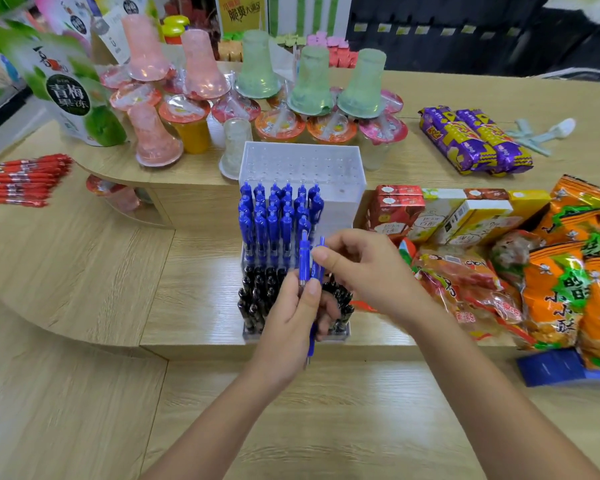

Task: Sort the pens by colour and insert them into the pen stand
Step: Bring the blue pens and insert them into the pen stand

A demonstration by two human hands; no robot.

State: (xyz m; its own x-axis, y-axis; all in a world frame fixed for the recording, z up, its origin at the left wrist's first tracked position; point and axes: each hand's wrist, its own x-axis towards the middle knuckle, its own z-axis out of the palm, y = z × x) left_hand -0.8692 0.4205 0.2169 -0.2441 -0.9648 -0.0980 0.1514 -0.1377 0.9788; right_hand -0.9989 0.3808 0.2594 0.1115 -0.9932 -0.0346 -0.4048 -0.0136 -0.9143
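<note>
Your right thumb [320, 254] and forefinger pinch the top end of one blue pen [322, 241], which stands upright just beside another. Your left thumb [313, 289] presses that second blue pen [304, 261] against your curled fingers. The left hand [288, 320] grips low on the shafts, and a pen tip pokes out beneath the palm. The right hand [361, 271] reaches in from the right with its other fingers loosely curled.

Both hands hover over the front of the pen stand [302, 164], a clear block with rows of holes that sits on the wooden counter [194, 306]. Just behind your hands, the stored blue pens [274, 216] stand upright in the stand's middle rows. Black pens [257, 296] fill the front rows, partly hidden by your left hand. The red pens [25, 180] lie in a loose pile on the counter, well apart to the left.

Jelly cups [284, 123] crowd the raised shelf behind the stand. Orange snack bags [568, 271] and juice cartons [447, 216] lie to the right.
</note>
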